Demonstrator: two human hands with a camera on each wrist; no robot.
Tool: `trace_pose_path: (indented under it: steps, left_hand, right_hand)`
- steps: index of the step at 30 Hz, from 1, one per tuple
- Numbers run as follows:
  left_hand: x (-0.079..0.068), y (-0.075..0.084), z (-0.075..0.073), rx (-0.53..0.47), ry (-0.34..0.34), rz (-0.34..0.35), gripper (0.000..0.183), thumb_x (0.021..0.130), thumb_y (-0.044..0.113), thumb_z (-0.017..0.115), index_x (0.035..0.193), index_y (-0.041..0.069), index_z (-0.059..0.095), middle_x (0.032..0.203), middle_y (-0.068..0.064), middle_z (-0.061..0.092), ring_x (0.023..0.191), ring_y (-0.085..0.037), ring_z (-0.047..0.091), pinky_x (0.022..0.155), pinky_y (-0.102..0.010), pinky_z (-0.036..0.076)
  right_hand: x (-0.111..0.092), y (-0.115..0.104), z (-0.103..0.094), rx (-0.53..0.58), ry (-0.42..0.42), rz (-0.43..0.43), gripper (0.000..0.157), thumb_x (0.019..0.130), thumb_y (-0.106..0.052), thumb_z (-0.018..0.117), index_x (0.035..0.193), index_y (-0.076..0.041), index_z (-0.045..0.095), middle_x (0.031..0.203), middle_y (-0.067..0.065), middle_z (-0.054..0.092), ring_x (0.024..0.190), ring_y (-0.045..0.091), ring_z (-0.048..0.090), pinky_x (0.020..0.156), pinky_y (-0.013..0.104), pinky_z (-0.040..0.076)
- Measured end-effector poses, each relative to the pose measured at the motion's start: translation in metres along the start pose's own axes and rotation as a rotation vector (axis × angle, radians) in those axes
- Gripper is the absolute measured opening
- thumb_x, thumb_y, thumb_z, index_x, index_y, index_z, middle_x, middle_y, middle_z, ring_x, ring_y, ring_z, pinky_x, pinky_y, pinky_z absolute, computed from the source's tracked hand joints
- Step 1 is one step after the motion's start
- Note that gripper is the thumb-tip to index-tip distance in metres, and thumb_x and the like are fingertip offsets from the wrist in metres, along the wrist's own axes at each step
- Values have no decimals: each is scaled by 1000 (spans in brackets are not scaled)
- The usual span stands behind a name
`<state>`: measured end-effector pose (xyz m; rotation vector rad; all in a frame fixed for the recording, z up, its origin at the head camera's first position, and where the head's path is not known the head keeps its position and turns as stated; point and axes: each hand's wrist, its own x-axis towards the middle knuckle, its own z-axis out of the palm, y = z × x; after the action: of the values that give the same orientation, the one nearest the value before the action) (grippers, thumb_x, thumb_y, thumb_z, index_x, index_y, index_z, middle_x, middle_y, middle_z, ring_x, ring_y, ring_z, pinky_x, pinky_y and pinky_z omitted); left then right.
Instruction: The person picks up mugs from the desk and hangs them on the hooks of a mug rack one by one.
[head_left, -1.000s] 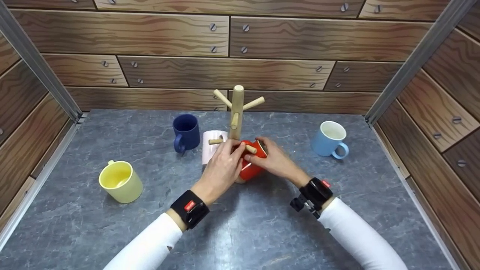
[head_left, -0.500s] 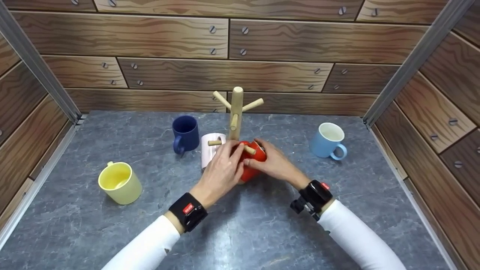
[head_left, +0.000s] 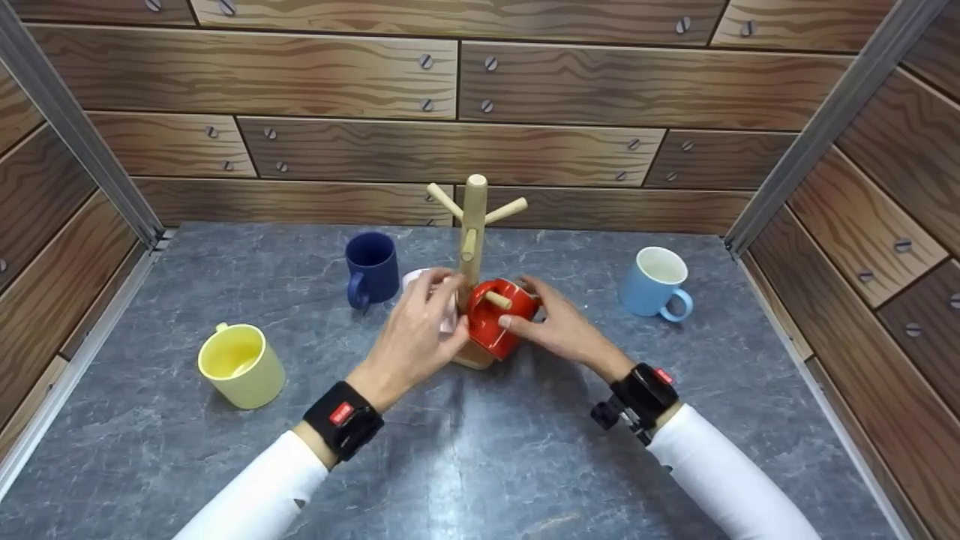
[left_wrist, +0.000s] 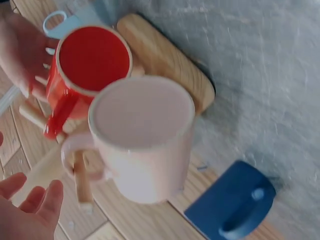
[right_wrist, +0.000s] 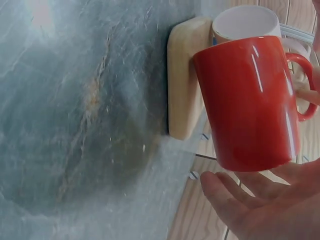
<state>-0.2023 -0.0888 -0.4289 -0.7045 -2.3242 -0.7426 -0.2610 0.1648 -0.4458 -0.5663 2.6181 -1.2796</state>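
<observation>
A red mug (head_left: 493, 339) hangs tilted by its handle on a lower peg of a wooden mug tree (head_left: 474, 225). Around its right end is my right hand (head_left: 561, 324), thumb at the mug's front; in the right wrist view its fingers (right_wrist: 260, 187) spread loosely near the mug's base. My left hand (head_left: 412, 330) is left of the red mug, fingers relaxed and holding nothing. Partly hidden behind it, a pale pink mug (left_wrist: 150, 170) hangs on another lower peg, with the peg through its handle in the left wrist view.
A dark blue mug (head_left: 379, 274) stands behind and left of the tree. Farther left and nearer is a yellow mug (head_left: 255, 371); a light blue mug (head_left: 645, 289) stands at the right. The upper pegs (head_left: 508, 210) bear no mugs. Wood-patterned walls (head_left: 337, 75) enclose the table.
My left hand has let go of the red mug's handle area and drawn back to the left. The right hand's grip has loosened, its fingers spreading; the red mug stays on the peg.
</observation>
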Motion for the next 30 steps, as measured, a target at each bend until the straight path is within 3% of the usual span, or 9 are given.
trace_pose_path:
  steps: [6, 13, 22, 30]
  left_hand:
    - [10, -4, -15, -36, 79, -23, 50, 88, 18, 73, 133, -3, 61, 134, -22, 55, 115, -34, 61, 100, -42, 54]
    - [26, 4, -25, -78, 162, 27, 54, 90, 23, 76, 134, -2, 58, 135, -22, 54, 120, -33, 59, 103, -42, 52]
    - [42, 16, -25, -115, 250, 131, 46, 89, 17, 82, 126, -1, 62, 129, -20, 57, 117, -30, 61, 101, -38, 54]
    - [48, 21, -24, -122, 306, 162, 28, 92, 13, 79, 115, 2, 68, 125, -18, 57, 107, -27, 65, 91, -33, 58]
  right_hand:
    - [-3, -7, -15, -3, 52, -13, 91, 93, -55, 69, 163, -12, 30, 157, 20, 43, 141, 43, 43, 111, 59, 43]
    - [0, -22, -30, 18, 137, -88, 82, 96, -46, 69, 161, -11, 33, 158, 16, 43, 144, 33, 42, 113, 54, 41]
    - [7, -46, -38, 64, 264, -195, 74, 98, -36, 68, 160, -11, 37, 150, 13, 52, 136, 32, 51, 108, 49, 47]
    - [14, -60, -34, 80, 291, -286, 71, 101, -28, 65, 162, -10, 33, 149, 18, 53, 133, 31, 53, 106, 48, 49]
